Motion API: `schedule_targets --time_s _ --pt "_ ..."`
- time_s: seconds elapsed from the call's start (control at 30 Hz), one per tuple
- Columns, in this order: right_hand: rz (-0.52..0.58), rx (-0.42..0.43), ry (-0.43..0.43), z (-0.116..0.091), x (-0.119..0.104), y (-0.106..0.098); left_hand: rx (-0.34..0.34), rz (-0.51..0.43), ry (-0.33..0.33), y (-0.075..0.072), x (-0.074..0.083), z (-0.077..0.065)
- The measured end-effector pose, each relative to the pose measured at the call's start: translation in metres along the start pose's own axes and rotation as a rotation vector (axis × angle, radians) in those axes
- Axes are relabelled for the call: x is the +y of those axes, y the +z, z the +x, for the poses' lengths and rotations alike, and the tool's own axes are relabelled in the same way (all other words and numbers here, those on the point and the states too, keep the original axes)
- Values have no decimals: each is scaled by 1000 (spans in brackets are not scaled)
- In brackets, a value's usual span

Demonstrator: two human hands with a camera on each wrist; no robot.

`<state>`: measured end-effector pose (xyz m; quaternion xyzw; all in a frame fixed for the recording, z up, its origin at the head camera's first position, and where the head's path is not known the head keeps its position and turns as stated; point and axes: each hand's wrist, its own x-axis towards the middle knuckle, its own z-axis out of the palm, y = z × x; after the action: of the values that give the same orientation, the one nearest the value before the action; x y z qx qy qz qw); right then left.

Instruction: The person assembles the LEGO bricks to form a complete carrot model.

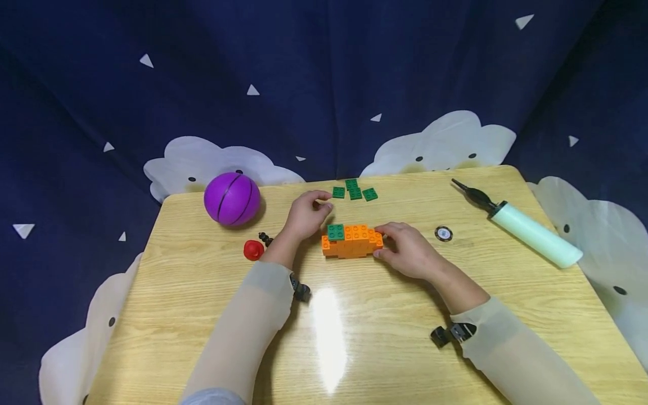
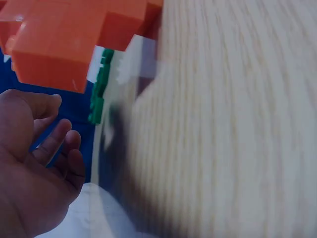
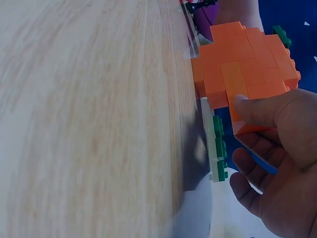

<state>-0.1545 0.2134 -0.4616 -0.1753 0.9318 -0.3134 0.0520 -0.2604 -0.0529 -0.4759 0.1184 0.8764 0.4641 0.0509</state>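
Note:
A stepped block built from orange toy bricks (image 1: 356, 243) stands on the table, with a green brick (image 1: 335, 232) on top of its left end. My right hand (image 1: 412, 250) grips its right end; in the right wrist view the thumb lies on the orange face of the block (image 3: 247, 69). My left hand (image 1: 305, 215) is beyond the block's left end, fingers bent loosely with a gap between thumb and fingertips. Its fingertips are right by a loose green brick (image 1: 338, 193). In the left wrist view that hand (image 2: 39, 163) holds nothing.
More green bricks (image 1: 355, 193) lie near the table's far edge. A purple ball (image 1: 232, 199), a red hat-shaped piece (image 1: 253, 250) and a small black item (image 1: 265, 239) are at left. To the right are a round chip (image 1: 444, 233) and a pale green hand pump (image 1: 536, 233).

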Motion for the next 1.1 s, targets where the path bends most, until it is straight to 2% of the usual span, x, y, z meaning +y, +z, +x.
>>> schedule_targets --time_s 0.17,0.4,0.6,0.83,0.97,1.1 --pt "1 0 -4 -2 1 -1 -30 34 -21 5 -3 7" --pt "-3 4 -7 -1 1 0 -42 207 -35 5 -8 19" --pt "-2 1 1 -1 0 0 -65 265 -6 4 -8 29" --pt "-4 -2 7 -1 -1 0 -112 386 -21 7 -3 38" --pt "-5 -2 10 -1 0 1 -129 423 -38 11 -1 39" --pt "-8 0 5 0 0 1 -115 420 -44 13 0 39"
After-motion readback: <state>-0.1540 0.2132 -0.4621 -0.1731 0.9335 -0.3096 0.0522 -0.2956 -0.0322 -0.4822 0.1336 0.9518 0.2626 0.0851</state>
